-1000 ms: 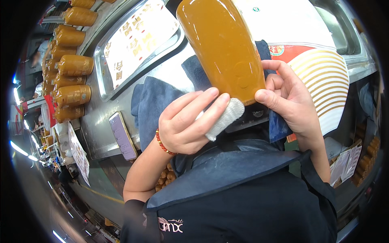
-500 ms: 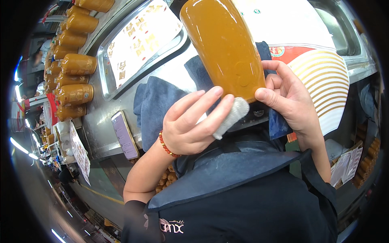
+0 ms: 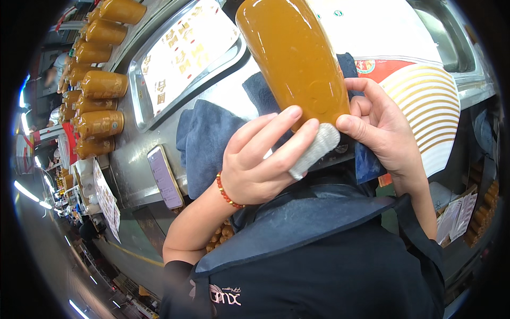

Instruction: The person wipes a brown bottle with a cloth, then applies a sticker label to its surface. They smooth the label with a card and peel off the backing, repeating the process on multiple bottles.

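Observation:
An amber-brown, glossy jar (image 3: 297, 58) lies tilted in front of me, its rounded base toward me and its far end cut off by the upper edge. My right hand (image 3: 380, 125) grips the base's right corner between thumb and bent fingers. At the base's near edge my left hand (image 3: 265, 154), with a red bead bracelet, has its fingertips against the jar. A ribbed pale grey cloth (image 3: 319, 151) lies along its thumb side, under the index finger, touching the base; the thumb itself is hidden. Dark blue towels (image 3: 207, 143) lie beneath and beside the jar.
At left, a metal tray (image 3: 141, 114) holds a sheet of gold stickers (image 3: 180, 48). A phone (image 3: 165, 178) lies by the counter edge. Several similar jars (image 3: 104, 85) line the far left. A white and red printed bag (image 3: 425, 111) and a sink (image 3: 446, 37) are at right.
My left hand and the grey cloth have shifted slightly right along the jar's base. The right hand keeps its hold, and the jar has barely moved.

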Demonstrator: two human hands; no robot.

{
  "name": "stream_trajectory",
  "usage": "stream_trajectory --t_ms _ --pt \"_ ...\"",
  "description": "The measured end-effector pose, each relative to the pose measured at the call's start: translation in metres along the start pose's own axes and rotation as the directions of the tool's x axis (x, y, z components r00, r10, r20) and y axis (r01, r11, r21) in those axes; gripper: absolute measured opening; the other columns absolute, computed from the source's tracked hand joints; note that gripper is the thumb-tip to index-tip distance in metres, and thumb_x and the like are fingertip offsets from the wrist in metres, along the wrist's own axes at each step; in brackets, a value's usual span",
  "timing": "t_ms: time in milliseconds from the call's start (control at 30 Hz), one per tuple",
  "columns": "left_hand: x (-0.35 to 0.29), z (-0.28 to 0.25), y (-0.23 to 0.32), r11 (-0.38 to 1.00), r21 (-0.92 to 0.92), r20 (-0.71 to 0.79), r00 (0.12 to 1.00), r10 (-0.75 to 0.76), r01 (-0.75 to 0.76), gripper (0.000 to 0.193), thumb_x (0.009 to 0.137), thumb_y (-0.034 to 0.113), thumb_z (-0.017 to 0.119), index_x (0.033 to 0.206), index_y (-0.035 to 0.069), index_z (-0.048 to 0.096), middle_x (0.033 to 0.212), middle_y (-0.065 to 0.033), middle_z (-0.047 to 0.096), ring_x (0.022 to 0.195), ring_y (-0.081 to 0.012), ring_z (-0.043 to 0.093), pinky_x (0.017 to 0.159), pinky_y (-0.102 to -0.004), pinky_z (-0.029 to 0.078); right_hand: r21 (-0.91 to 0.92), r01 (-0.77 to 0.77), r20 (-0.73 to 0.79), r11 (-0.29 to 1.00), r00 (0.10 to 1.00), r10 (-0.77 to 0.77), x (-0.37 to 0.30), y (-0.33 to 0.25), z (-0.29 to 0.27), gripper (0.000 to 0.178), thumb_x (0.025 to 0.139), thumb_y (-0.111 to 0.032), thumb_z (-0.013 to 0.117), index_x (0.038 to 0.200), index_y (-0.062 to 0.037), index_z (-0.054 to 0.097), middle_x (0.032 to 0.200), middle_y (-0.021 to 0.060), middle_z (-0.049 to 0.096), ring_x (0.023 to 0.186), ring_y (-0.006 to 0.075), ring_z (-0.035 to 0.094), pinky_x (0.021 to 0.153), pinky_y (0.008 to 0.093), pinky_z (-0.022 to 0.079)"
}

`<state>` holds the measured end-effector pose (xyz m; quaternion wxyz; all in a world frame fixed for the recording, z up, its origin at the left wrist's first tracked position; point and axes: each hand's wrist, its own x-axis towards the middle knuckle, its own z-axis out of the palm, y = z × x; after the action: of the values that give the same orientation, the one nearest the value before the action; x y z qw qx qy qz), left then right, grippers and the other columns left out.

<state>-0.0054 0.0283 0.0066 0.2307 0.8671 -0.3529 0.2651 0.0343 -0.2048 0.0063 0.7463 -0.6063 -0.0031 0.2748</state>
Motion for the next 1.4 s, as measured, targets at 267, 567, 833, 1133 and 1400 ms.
stream_trajectory --t_ms 267,567,833,1133,1400 --pt "-0.026 0.003 -0.002 0.997 0.072 0.02 1.0 -0.002 0.0 0.055 0.074 0.013 0.081 0.126 0.005 0.065 0.133 -0.0052 0.058 0.125 -0.0282 0.054 0.099 -0.0391 0.048 -0.026 0.002 0.016 1.0 1.0 -0.002 -0.001 -0.001 -0.002 0.055 0.095 -0.01 0.074 0.14 0.0011 0.045 0.084 -0.0044 0.055 0.079 0.0022 0.054 0.072 0.0162 0.042" --pt "-0.023 0.008 0.012 0.991 0.104 -0.028 0.996 -0.083 0.086 0.051 0.076 0.017 0.078 0.123 0.004 0.064 0.129 -0.0053 0.061 0.125 -0.0277 0.053 0.098 -0.0394 0.047 -0.052 0.033 -0.047 0.998 0.998 -0.035 0.0 0.001 0.002 0.052 0.094 -0.015 0.076 0.135 0.0029 0.05 0.075 -0.0061 0.053 0.069 0.0005 0.049 0.064 0.016 0.04" --pt "-0.05 0.025 0.038 0.929 0.015 -0.063 0.927 -0.369 0.371 0.042 0.076 0.015 0.078 0.115 0.001 0.071 0.133 -0.0123 0.057 0.125 -0.032 0.052 0.098 -0.0411 0.047 -0.051 -0.009 -0.07 0.999 0.998 0.006 0.0 0.0 0.004 0.054 0.093 -0.013 0.077 0.136 0.0032 0.049 0.077 -0.0054 0.052 0.069 0.0005 0.048 0.064 0.0159 0.038" --pt "-0.042 0.044 0.033 0.975 0.026 -0.176 0.961 -0.215 0.223 0.046 0.076 0.018 0.081 0.119 0.008 0.069 0.131 -0.0103 0.056 0.122 -0.0314 0.054 0.096 -0.0384 0.048 0.014 -0.007 -0.08 1.0 0.997 0.008 0.0 0.0 0.005 0.055 0.093 -0.009 0.077 0.138 0.0037 0.047 0.08 -0.0044 0.053 0.072 0.001 0.05 0.066 0.0161 0.04" --pt "-0.037 0.035 0.03 0.975 0.052 -0.131 0.969 -0.208 0.216 0.04 0.075 0.01 0.076 0.115 0.008 0.073 0.127 -0.0085 0.058 0.122 -0.0302 0.054 0.097 -0.0375 0.049 0.013 0.003 -0.058 1.0 0.998 -0.002 0.0 0.0 0.002 0.054 0.093 -0.009 0.077 0.137 0.0035 0.048 0.08 -0.0041 0.055 0.072 0.0007 0.052 0.065 0.0159 0.04"
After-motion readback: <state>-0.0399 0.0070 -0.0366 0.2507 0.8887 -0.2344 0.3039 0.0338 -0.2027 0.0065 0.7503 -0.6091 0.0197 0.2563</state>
